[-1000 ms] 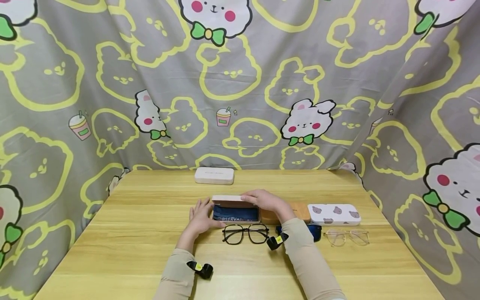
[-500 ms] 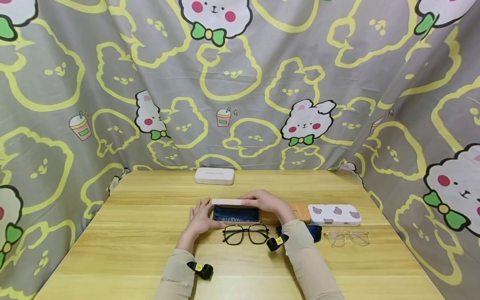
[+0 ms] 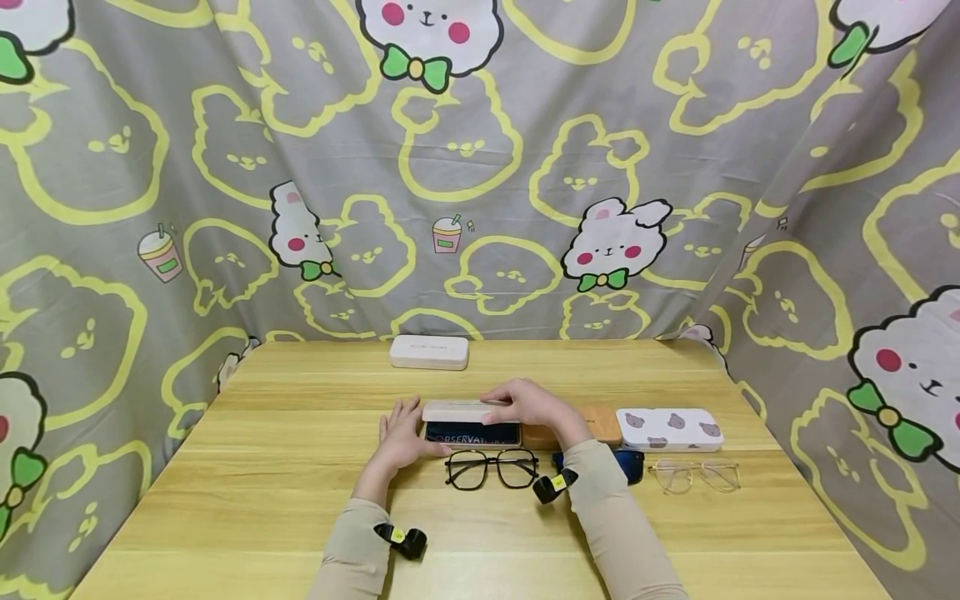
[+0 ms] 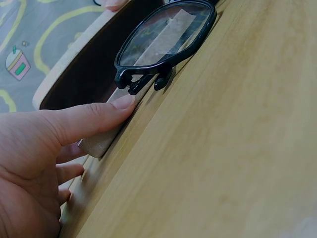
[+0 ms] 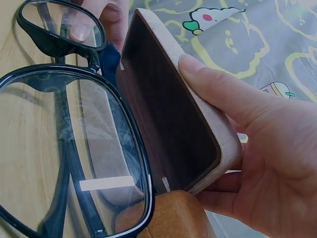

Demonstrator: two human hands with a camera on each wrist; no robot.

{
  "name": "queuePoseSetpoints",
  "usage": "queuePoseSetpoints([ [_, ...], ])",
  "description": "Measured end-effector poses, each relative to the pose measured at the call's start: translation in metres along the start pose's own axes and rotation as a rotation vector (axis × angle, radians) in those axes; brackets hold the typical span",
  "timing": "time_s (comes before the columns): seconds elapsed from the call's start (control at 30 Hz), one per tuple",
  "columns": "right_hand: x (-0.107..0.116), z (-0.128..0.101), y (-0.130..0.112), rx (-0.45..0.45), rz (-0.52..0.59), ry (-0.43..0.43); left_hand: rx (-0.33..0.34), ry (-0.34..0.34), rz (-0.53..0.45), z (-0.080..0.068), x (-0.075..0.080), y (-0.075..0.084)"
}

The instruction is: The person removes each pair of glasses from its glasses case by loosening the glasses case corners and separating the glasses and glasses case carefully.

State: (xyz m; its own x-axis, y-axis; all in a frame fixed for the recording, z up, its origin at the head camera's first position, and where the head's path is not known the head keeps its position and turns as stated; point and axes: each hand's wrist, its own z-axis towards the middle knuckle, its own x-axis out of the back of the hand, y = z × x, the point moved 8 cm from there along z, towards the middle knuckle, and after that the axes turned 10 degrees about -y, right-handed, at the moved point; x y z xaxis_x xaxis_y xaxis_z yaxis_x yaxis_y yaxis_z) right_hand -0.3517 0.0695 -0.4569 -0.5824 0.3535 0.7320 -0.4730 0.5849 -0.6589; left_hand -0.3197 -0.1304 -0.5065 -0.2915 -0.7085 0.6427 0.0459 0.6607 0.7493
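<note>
A beige glasses case point(image 3: 471, 422) lies mid-table with a dark blue cloth point(image 3: 472, 434) inside it. Its lid point(image 3: 459, 410) hangs low over the base, leaving a narrow gap. My right hand point(image 3: 527, 402) grips the lid's right end; in the right wrist view the thumb point(image 5: 218, 94) lies on the lid point(image 5: 173, 99) and the fingers wrap behind it. My left hand point(image 3: 401, 435) rests against the case's left end, its thumb point(image 4: 94, 121) straight along the base's front edge point(image 4: 101, 141). Black-framed glasses point(image 3: 491, 468) lie unfolded just in front of the case.
A brown case point(image 3: 603, 422) sits right of my right hand, then a white bear-print case point(image 3: 667, 428). Clear-framed glasses point(image 3: 693, 473) and a dark blue item point(image 3: 633, 463) lie in front of them. A white case point(image 3: 429, 351) is at the table's far edge. Patterned curtains enclose the table.
My right hand has brought the lid down from nearly upright to almost flat over the base, hiding most of the blue cloth. The left hand has stayed put.
</note>
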Motion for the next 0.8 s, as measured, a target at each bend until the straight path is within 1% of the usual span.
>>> queuePoseSetpoints([
  [0.23,0.0008,-0.0005,-0.0008,-0.026,-0.036,0.032,-0.002,-0.002,-0.010,0.0010,-0.0003,-0.0006],
  [0.47,-0.0012,0.0015,-0.0059,-0.044,-0.139,0.046,-0.002,0.007,-0.024,0.0008,0.0017,0.0008],
  [0.8,-0.0045,0.0019,-0.0087,-0.070,-0.178,0.060,-0.011,0.004,-0.015,-0.0003,0.0014,0.0023],
])
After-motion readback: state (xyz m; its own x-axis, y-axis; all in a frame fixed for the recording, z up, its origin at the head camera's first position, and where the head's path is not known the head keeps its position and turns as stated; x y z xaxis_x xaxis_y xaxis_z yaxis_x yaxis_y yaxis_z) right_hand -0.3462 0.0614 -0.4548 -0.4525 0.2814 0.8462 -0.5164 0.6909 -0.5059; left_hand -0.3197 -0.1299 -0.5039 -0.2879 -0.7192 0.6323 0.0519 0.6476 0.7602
